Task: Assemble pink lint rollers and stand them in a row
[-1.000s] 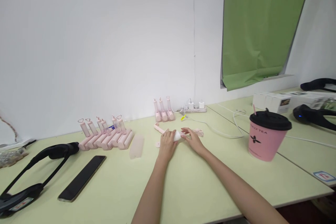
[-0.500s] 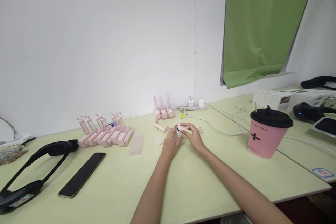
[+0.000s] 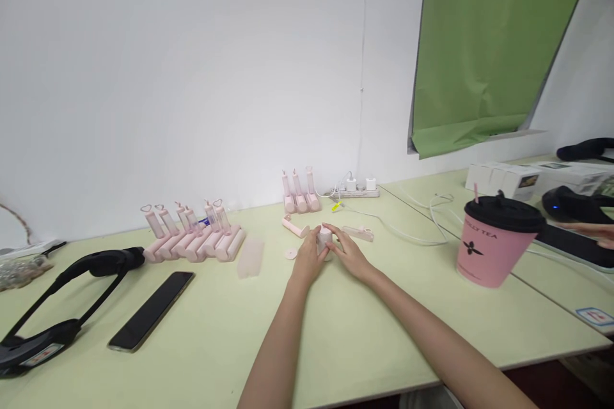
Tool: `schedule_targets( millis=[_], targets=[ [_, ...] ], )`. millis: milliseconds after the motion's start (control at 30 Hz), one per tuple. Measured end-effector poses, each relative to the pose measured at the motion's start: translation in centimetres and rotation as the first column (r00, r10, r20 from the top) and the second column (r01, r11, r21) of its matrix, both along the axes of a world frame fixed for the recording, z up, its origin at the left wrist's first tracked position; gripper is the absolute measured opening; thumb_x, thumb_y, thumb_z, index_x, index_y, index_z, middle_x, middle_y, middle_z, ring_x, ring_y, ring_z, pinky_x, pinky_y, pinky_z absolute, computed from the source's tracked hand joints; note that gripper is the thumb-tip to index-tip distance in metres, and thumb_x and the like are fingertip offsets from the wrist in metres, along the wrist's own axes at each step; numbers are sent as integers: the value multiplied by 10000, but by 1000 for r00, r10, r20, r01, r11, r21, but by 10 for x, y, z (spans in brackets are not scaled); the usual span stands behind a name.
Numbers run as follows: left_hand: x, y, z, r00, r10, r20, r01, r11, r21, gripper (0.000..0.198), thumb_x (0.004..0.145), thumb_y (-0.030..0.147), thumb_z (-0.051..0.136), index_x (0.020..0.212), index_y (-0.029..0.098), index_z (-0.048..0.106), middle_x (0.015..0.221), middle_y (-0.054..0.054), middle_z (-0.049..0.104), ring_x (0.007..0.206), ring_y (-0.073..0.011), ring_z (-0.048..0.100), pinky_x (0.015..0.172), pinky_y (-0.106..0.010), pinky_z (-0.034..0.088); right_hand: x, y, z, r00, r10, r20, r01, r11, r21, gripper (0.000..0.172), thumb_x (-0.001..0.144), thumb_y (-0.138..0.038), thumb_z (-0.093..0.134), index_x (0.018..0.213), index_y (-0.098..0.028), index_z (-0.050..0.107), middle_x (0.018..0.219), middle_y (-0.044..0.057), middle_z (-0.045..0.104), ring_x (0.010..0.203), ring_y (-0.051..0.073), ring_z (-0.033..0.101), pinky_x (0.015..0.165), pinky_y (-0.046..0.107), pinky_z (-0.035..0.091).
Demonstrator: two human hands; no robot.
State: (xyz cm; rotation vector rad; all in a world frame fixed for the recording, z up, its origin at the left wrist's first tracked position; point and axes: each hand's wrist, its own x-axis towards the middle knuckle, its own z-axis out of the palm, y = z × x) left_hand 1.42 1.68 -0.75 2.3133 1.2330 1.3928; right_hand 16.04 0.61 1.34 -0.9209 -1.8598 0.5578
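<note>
- We are seeing a row of pink gadgets (image 3: 196, 241) lying together at the left and three more (image 3: 300, 195) standing by the wall. A pink arm (image 3: 294, 227), a disc (image 3: 290, 254) and a flat piece (image 3: 359, 233) are lying loose on the table (image 3: 336, 332).
- The left hand (image 3: 307, 261) and right hand (image 3: 349, 254) are closing their fingers on a small part (image 3: 325, 238) mid-table. It is probably standing on the tabletop, though the hands are hiding its base.
</note>
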Motion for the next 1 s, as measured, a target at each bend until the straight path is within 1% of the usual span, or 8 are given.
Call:
schedule_targets(
  millis=[267,400,467,600,700,833,933,1000],
  targets=[
    [-6,-17,21,988,60,-141,-67,997,-44,443,849,183,294,1274,288,354,1146,-43,508,1100,-183,462,862,-334,425,2,7,-3,989,94,-112,-103,992,-79,402,860,-429,339,1222,-260,376,1225,55,487,1017,164,516,887,347,402],
    [-4,-12,17,979,115,-170,-122,992,-25,558,817,110,294,1343,286,230,1194,-54,480,1164,-176,404,871,-316,408,4,14,-9,981,6,-195,-32,990,-135,459,765,-420,511,1177,-255,393,1143,59,528,902,163,559,804,345,452],
    [-10,-6,12,967,194,-165,-202,979,-33,605,797,125,364,1362,240,177,1227,-81,460,1155,-185,408,890,-332,390,7,19,-13,954,-70,-290,12,981,-194,487,720,-415,565,1143,-240,399,1054,58,568,838,161,579,785,350,461],
    [-44,5,0,863,409,-298,-461,877,-131,470,715,301,573,1169,219,487,1186,-118,484,1118,-290,414,896,-457,346,14,30,-17,835,-216,-505,29,936,-352,503,664,-437,614,1068,-228,397,909,38,607,777,164,599,753,355,485],
    [-70,8,-5,851,380,-364,-477,848,-230,309,690,372,606,965,231,612,1093,-106,534,1047,-292,461,842,-446,379,16,35,-18,736,-283,-615,-17,900,-435,465,638,-419,643,992,-240,400,807,6,615,728,164,614,715,352,514],
    [-81,12,-7,913,347,-213,-395,882,-257,239,671,239,626,902,177,630,929,-93,577,924,-229,530,794,-360,422,16,36,-20,672,-342,-657,-63,858,-510,391,646,-382,658,913,-253,404,744,-12,611,671,163,627,699,364,542],
    [-66,13,-1,957,281,76,-245,919,-309,275,654,219,641,921,156,615,913,-85,601,850,-194,565,763,-344,452,16,35,-20,628,-351,-694,-119,839,-531,354,676,-373,644,895,-254,392,772,-4,609,688,163,639,727,367,546],
    [-48,11,7,935,182,305,-84,947,-310,292,666,229,636,946,159,598,949,-81,615,846,-173,580,766,-335,471,16,34,-18,590,-339,-732,-174,833,-525,315,701,-360,625,878,-249,389,788,3,610,708,162,644,743,362,543]
  ],
)
